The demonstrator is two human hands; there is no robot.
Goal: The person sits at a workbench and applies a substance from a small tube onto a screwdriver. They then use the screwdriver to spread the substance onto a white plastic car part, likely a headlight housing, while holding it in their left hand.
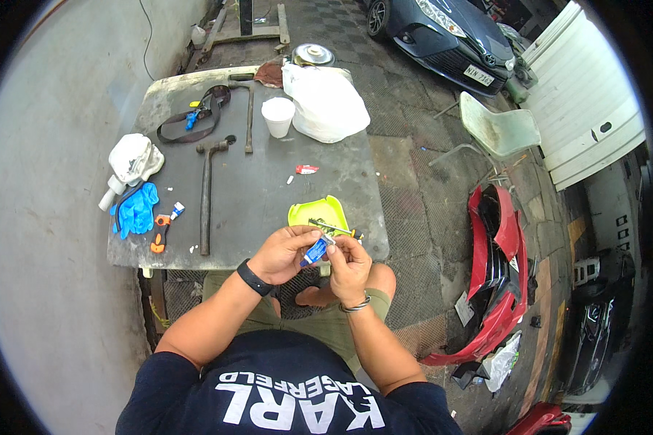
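Near the table's front edge I hold a small blue squeeze tube (pixel 314 251) between both hands. My left hand (pixel 286 252) is closed, with fingertips at the tube's upper left side. My right hand (pixel 350 274) pinches the pale, crimped-looking end. Just beyond the hands lies a lime-green tray (pixel 297 212) with dark bits and a slim tool (pixel 332 227) in it; the fingers partly cover its near side. Farther off on the table are a red and white tube (pixel 307 170) and a small white cap (pixel 290 180).
On the dark table (pixel 257 196) lie two hammers (pixel 206 196) (pixel 249 119), a strap (pixel 168 130), blue gloves (pixel 139 212), an orange cutter (pixel 159 235) and another small tube (pixel 177 210). A white foam cup (pixel 278 117) stands beside a plastic bag (pixel 326 105). A red bumper (pixel 511 290) lies right.
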